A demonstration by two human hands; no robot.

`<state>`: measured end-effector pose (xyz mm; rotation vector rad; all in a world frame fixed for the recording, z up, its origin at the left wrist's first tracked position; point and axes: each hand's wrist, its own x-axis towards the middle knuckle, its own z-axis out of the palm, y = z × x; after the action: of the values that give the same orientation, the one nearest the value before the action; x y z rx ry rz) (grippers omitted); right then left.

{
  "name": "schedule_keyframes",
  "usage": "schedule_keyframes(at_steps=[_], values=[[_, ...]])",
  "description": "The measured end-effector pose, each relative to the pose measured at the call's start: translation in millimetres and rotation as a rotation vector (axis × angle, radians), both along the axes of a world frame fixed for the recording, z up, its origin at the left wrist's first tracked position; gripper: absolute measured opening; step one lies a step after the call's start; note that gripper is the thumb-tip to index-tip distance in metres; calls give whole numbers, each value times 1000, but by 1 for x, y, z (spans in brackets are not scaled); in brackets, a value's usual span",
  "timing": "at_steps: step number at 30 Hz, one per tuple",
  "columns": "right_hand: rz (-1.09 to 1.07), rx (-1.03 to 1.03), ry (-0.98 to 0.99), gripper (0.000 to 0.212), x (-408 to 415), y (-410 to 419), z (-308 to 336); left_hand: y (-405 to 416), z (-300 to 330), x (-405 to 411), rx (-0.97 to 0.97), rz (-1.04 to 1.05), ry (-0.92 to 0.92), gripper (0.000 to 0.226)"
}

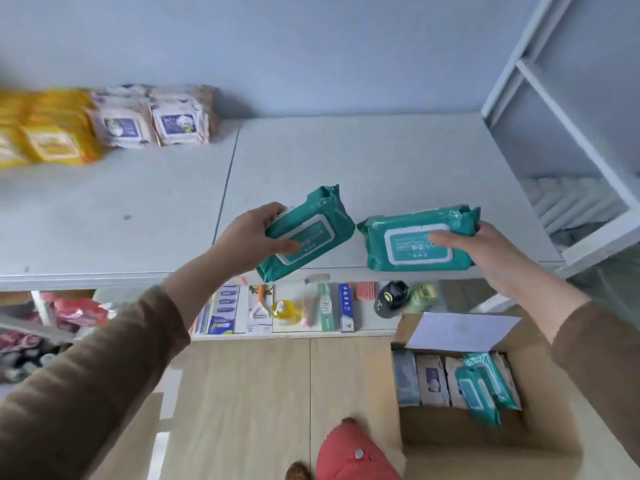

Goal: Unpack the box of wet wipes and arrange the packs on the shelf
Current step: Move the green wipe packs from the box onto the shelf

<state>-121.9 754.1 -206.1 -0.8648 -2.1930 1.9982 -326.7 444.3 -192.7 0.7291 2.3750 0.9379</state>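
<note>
left hand (254, 237) grasping tilted green pack (304, 233) above shelf (398, 161) front | right hand (485, 249) grasping second green pack (420, 239), low over shelf edge, probably for side-by-side placing | box (485, 427) on floor, packs remaining | yellow and white packs (104, 124) rowed at back

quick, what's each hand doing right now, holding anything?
Left hand: grips a tilted teal plastic wet-wipe pack above the shelf edge.
Right hand: grips a second teal plastic wet-wipe pack, lying flatter.
</note>
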Motion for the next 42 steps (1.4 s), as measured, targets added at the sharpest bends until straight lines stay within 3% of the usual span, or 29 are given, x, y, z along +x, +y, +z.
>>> schedule_keyframes(at_steps=[3, 7, 12, 21, 25, 30, 36, 42], values=[[-27, 0, 44, 95, -53, 19, 5, 21, 13, -54, -26, -23, 89, 40], [-49, 6, 93, 47, -131, 53, -3, 57, 16, -133, -111, -60, 209, 37], [-30, 8, 103, 38, -230, 93, -11, 100, 11, -232, -194, -42, 301, 39], [-19, 32, 122, 34, -365, 137, -33, 155, -4, -361, -266, -35, 287, 38], [-36, 9, 115, 37, -401, 153, -42, 172, -20, -397, -380, -103, 384, 41], [-17, -9, 102, 39, -433, 155, -64, 181, -31, -421, -415, -172, 464, 59], [-78, 62, 115, 56, -447, 146, -82, 174, -30, -429, -435, -255, 592, 54], [-103, 106, 123, 52, -456, 131, -86, 164, -35, -425, -464, -258, 800, 63]])
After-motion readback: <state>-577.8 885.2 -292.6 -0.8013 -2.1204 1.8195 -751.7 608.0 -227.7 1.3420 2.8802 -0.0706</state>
